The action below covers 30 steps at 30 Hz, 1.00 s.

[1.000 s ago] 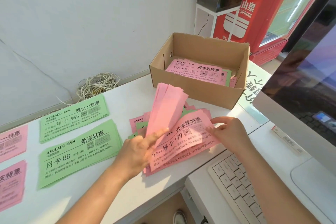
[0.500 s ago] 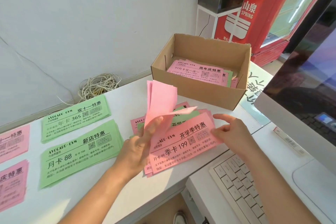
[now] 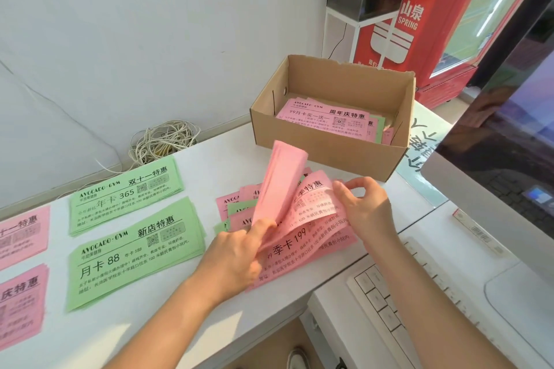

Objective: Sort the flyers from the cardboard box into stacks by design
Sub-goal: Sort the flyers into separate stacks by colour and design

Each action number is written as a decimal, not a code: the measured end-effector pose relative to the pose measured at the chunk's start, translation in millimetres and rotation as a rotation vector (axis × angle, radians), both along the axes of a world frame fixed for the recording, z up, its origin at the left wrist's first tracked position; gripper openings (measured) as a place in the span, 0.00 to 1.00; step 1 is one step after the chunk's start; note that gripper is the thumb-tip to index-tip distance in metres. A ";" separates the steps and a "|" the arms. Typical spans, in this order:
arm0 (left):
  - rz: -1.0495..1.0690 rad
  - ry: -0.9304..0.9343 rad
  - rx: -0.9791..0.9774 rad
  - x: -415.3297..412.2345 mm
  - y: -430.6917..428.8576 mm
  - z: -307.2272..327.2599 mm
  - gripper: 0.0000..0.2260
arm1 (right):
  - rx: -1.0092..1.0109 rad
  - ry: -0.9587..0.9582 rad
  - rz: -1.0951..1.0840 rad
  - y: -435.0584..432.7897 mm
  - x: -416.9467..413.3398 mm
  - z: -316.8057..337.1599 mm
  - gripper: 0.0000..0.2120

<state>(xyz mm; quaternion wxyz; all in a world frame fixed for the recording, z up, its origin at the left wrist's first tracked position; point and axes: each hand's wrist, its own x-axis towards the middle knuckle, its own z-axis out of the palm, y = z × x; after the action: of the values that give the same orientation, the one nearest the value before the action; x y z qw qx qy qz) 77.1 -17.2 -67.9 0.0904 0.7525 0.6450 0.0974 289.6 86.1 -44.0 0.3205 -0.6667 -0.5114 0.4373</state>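
Note:
A loose pile of pink and green flyers [image 3: 302, 252] lies on the white table in front of the cardboard box [image 3: 326, 153]. My left hand [image 3: 239, 252] holds several pink flyers [image 3: 280, 186] flipped upright by their lower end. My right hand [image 3: 365, 207] pinches the curled right edge of the top pink flyer. More pink and green flyers [image 3: 326, 120] lie inside the box. Sorted stacks lie to the left: two green stacks [image 3: 126, 195] [image 3: 135, 252] and two pink stacks [image 3: 21, 234] [image 3: 18, 305].
A coil of white cable [image 3: 163, 142] lies against the wall behind the green stacks. A white keyboard [image 3: 389, 305] and a monitor [image 3: 503, 141] sit at the right. A red drinks cooler [image 3: 425, 24] stands behind the box.
My left hand has raised the flipped pink flyers higher. My right hand has lifted and curled the right edge of the top pink flyer, which lay flat before.

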 end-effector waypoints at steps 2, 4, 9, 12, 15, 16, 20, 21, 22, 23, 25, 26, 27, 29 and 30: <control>0.069 -0.230 -0.012 -8.2 0.0 0.8 0.29 | 0.017 -0.063 0.018 0.1 1.3 2.7 0.14; 0.125 -0.400 -0.026 -13.1 -1.0 2.1 0.35 | 0.048 -0.072 0.044 -1.3 7.0 4.5 0.12; 0.063 -0.320 0.031 -9.8 -2.8 2.6 0.39 | -0.038 0.007 0.161 -3.5 23.1 8.1 0.11; -0.069 -0.179 -0.023 -1.7 -7.6 9.7 0.43 | -0.106 0.145 0.156 -4.5 24.1 14.9 0.12; -0.098 -0.003 -0.139 6.6 -7.1 14.2 0.48 | -0.172 0.285 0.157 -4.6 21.1 19.4 0.12; -0.093 0.048 -0.145 8.2 -5.6 14.0 0.49 | -0.182 0.318 0.143 -4.1 19.9 20.0 0.12; -0.041 0.022 -0.053 2.7 -1.3 6.1 0.35 | -0.179 0.423 0.042 -0.2 10.8 20.7 0.12; -0.004 -0.037 -0.049 -1.6 -0.4 2.3 0.32 | -0.175 0.462 0.019 1.1 8.6 21.3 0.12; 0.033 -0.105 -0.048 -5.3 0.4 -1.0 0.28 | -0.170 0.491 0.002 2.4 7.0 22.2 0.12; 0.067 -0.169 -0.024 -9.1 1.4 -4.5 0.23 | -0.169 0.507 -0.012 4.2 6.8 22.2 0.12; 0.143 -0.244 0.030 -12.2 3.6 -7.2 0.13 | -0.186 0.500 -0.013 6.9 9.9 21.5 0.13; 0.180 -0.267 0.046 -12.8 4.5 -7.4 0.14 | -0.202 0.476 0.005 7.1 12.5 21.8 0.14; 0.201 -0.292 0.055 -14.0 5.1 -9.4 0.14 | -0.218 0.442 0.026 7.6 14.6 21.9 0.15; 0.209 -0.319 0.027 -14.3 4.8 -8.3 0.08 | -0.260 0.369 0.067 6.7 17.8 24.0 0.19; 0.181 -0.319 0.003 -13.1 3.1 -5.9 0.08 | -0.293 0.345 0.087 6.3 18.3 25.6 0.21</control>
<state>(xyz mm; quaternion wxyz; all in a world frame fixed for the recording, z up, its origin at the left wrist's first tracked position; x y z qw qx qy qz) 64.0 -14.1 -73.8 0.1812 0.6666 0.6875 0.2241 307.9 92.4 -18.4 0.2841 -0.5988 -0.4082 0.6278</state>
